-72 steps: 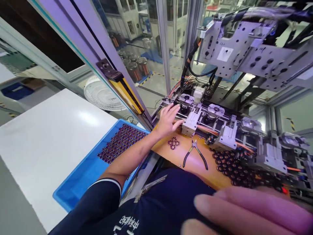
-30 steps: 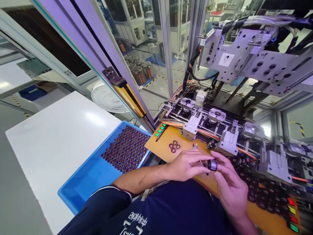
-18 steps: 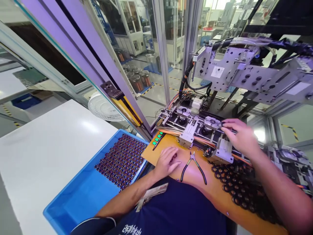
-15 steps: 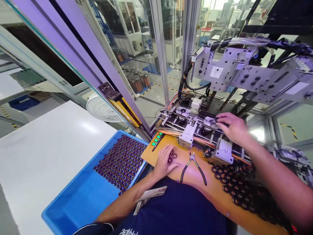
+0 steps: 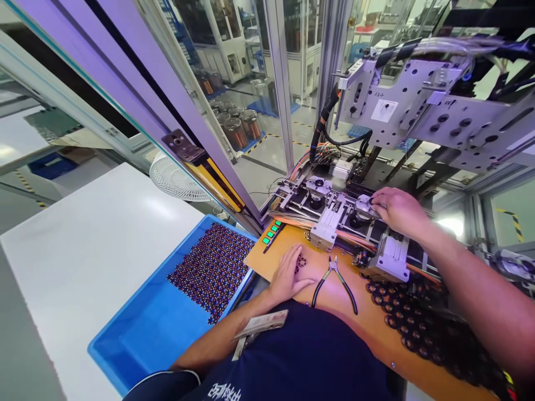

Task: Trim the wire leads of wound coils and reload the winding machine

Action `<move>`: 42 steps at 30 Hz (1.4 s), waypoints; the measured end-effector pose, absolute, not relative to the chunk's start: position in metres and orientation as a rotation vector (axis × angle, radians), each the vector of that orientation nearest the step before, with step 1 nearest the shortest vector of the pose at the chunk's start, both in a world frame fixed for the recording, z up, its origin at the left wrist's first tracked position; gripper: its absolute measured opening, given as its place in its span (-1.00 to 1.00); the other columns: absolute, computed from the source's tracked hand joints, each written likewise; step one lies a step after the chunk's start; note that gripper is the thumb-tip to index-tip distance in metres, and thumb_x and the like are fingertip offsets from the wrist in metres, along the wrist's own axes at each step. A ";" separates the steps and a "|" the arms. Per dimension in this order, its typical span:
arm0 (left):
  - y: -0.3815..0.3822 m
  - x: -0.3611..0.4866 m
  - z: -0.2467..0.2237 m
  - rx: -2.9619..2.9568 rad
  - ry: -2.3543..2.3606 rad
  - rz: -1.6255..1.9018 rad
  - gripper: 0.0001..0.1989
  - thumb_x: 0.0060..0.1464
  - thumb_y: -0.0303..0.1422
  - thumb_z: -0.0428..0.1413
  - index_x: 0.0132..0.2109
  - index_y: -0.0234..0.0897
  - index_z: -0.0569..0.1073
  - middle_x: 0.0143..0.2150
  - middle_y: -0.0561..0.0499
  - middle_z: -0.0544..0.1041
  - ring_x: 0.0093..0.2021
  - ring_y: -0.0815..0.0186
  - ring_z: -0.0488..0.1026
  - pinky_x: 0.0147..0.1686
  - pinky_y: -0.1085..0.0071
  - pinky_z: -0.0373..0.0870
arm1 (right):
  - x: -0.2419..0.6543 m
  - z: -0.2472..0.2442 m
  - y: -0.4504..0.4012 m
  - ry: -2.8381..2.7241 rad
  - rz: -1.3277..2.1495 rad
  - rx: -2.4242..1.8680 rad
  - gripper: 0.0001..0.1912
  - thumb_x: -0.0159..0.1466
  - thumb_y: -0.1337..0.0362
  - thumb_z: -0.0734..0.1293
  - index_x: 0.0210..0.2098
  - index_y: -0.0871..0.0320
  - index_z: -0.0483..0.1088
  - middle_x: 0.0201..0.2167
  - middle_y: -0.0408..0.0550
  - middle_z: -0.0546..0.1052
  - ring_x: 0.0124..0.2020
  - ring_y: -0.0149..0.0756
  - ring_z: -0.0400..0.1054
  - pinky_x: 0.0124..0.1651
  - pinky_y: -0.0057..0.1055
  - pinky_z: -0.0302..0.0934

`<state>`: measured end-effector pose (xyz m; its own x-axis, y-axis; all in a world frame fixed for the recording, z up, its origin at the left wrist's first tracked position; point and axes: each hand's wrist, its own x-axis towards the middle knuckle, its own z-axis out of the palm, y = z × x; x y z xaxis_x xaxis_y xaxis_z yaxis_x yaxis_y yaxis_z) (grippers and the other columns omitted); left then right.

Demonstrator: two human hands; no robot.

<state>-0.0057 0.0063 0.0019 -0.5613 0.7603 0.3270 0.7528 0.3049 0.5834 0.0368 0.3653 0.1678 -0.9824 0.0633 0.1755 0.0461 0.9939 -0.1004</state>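
My left hand (image 5: 287, 277) lies on the orange board, fingers stretched out and thumb apart. Beside and partly under its fingers are a few small dark copper-coloured rings (image 5: 301, 262), some of them hidden. Up at the machine, my right hand (image 5: 399, 210) pinches a small dark part at the right-hand metal fixture (image 5: 363, 206); the fingers cover most of it. A matching left-hand fixture (image 5: 318, 185) stands apart from both hands. Between me and the machine, a pair of side cutters (image 5: 333, 267) rests with its handles spread toward me.
To the left, a blue tray (image 5: 125, 340) holds many small wound rings (image 5: 215, 270) beside a white table (image 5: 75, 234). Many darker rings (image 5: 412, 320) cover the right of the orange board (image 5: 267, 262). Green-lit buttons (image 5: 271, 232) sit at the board's left; a metal plate assembly (image 5: 418, 106) overhangs the machine.
The view has shifted slightly. My right hand's fingers have closed in on the right-hand fixture, and my left hand now covers more of the small rings.
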 end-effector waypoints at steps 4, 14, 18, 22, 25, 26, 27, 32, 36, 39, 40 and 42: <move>0.006 -0.006 0.000 1.469 2.528 1.129 0.02 0.01 0.09 0.21 0.40 -0.33 -0.05 0.34 -0.43 0.27 0.36 -0.12 0.25 0.28 -0.13 0.29 | 0.036 0.173 0.360 -3.030 0.035 -0.092 -0.90 0.35 0.38 0.31 -0.22 0.28 0.48 -0.10 0.05 0.52 -0.10 -0.25 0.41 0.04 -0.21 0.31; 0.007 -0.005 0.002 1.433 2.534 1.140 0.01 -0.01 0.06 0.24 0.40 -0.32 -0.01 0.34 -0.42 0.28 0.35 -0.13 0.26 0.27 -0.14 0.30 | 0.036 0.177 0.355 -3.080 -0.092 -0.091 -0.86 0.39 0.30 0.33 -0.23 0.29 0.45 -0.11 0.03 0.50 -0.05 -0.24 0.40 0.08 -0.19 0.32; 0.007 -0.006 0.001 1.433 2.536 1.144 0.00 0.00 0.04 0.24 0.40 -0.32 -0.01 0.33 -0.41 0.29 0.35 -0.12 0.27 0.27 -0.14 0.30 | 0.036 0.176 0.358 -3.080 -0.079 -0.092 -0.86 0.39 0.30 0.33 -0.23 0.27 0.45 -0.10 0.02 0.50 -0.06 -0.25 0.40 0.06 -0.21 0.33; 0.007 -0.005 0.001 1.438 2.542 1.160 0.01 -0.01 0.04 0.25 0.40 -0.33 0.00 0.34 -0.42 0.28 0.35 -0.12 0.27 0.28 -0.13 0.30 | 0.036 0.177 0.359 -3.064 -0.076 -0.062 -0.87 0.38 0.30 0.33 -0.22 0.27 0.46 -0.11 0.01 0.51 -0.09 -0.28 0.42 0.04 -0.23 0.34; 0.007 -0.005 0.000 1.437 2.548 1.174 0.00 0.00 0.04 0.24 0.40 -0.34 0.00 0.34 -0.42 0.28 0.35 -0.11 0.26 0.29 -0.12 0.29 | 0.045 0.177 0.357 -3.026 -0.110 -0.041 -0.84 0.39 0.35 0.28 -0.15 0.28 0.49 -0.03 0.09 0.52 0.00 -0.19 0.41 0.07 -0.19 0.33; 0.007 -0.005 0.000 1.434 2.549 1.178 0.00 0.00 0.04 0.24 0.40 -0.34 0.00 0.34 -0.42 0.27 0.35 -0.11 0.26 0.29 -0.12 0.29 | 0.049 0.176 0.355 -3.012 -0.126 -0.031 -0.79 0.38 0.38 0.24 -0.11 0.29 0.50 0.02 0.15 0.51 0.06 -0.12 0.38 0.08 -0.16 0.33; 0.007 -0.005 0.000 1.430 2.549 1.180 0.00 0.01 0.04 0.24 0.40 -0.34 -0.01 0.34 -0.42 0.27 0.35 -0.11 0.26 0.28 -0.12 0.29 | 0.054 0.175 0.354 -2.999 -0.140 -0.018 -0.73 0.35 0.42 0.21 -0.05 0.31 0.50 0.08 0.19 0.48 0.13 -0.05 0.35 0.10 -0.13 0.32; 0.007 -0.005 -0.001 1.428 2.540 1.178 0.01 0.00 0.06 0.24 0.41 -0.33 -0.01 0.34 -0.40 0.28 0.36 -0.11 0.26 0.29 -0.12 0.28 | 0.075 0.162 0.354 -2.968 -0.154 0.049 -0.44 0.16 0.52 0.15 0.14 0.34 0.43 0.21 0.14 0.39 0.27 -0.04 0.24 0.22 -0.09 0.26; 0.008 -0.005 0.000 1.451 2.548 1.180 -0.02 0.02 0.07 0.21 0.40 -0.35 0.01 0.33 -0.41 0.29 0.35 -0.11 0.27 0.29 -0.11 0.29 | 0.077 0.155 0.352 -2.953 -0.171 0.066 -0.41 0.14 0.51 0.18 0.16 0.33 0.41 0.24 0.14 0.35 0.26 -0.02 0.25 0.16 -0.05 0.30; 0.008 -0.004 0.003 1.480 2.557 1.183 -0.03 0.04 0.08 0.19 0.39 -0.34 0.02 0.32 -0.40 0.31 0.34 -0.11 0.28 0.28 -0.12 0.30 | 0.071 0.157 0.348 -2.911 -0.184 0.065 -0.44 0.10 0.54 0.19 0.08 0.30 0.47 0.18 0.10 0.42 0.22 -0.02 0.30 0.10 -0.10 0.35; 0.008 -0.003 0.005 1.497 2.558 1.184 -0.04 0.04 0.08 0.19 0.39 -0.34 0.03 0.31 -0.40 0.31 0.34 -0.11 0.29 0.27 -0.12 0.30 | 0.070 0.159 0.347 -2.888 -0.182 0.066 -0.46 0.09 0.55 0.19 0.04 0.29 0.49 0.14 0.08 0.46 0.21 -0.03 0.32 0.09 -0.12 0.36; 0.005 -0.002 0.009 1.531 2.564 1.186 -0.06 0.04 0.08 0.19 0.38 -0.33 0.04 0.31 -0.39 0.33 0.33 -0.12 0.29 0.26 -0.13 0.32 | 0.070 0.167 0.344 -2.819 -0.170 0.050 -0.48 0.08 0.58 0.18 -0.01 0.31 0.51 0.08 0.07 0.51 0.18 -0.06 0.35 0.10 -0.16 0.37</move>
<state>-0.0022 0.0052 0.0092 -0.5439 0.7332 0.4082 0.7859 0.2745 0.5540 0.0705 0.3440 0.1669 -0.9494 -0.0533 0.3094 -0.0158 0.9923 0.1225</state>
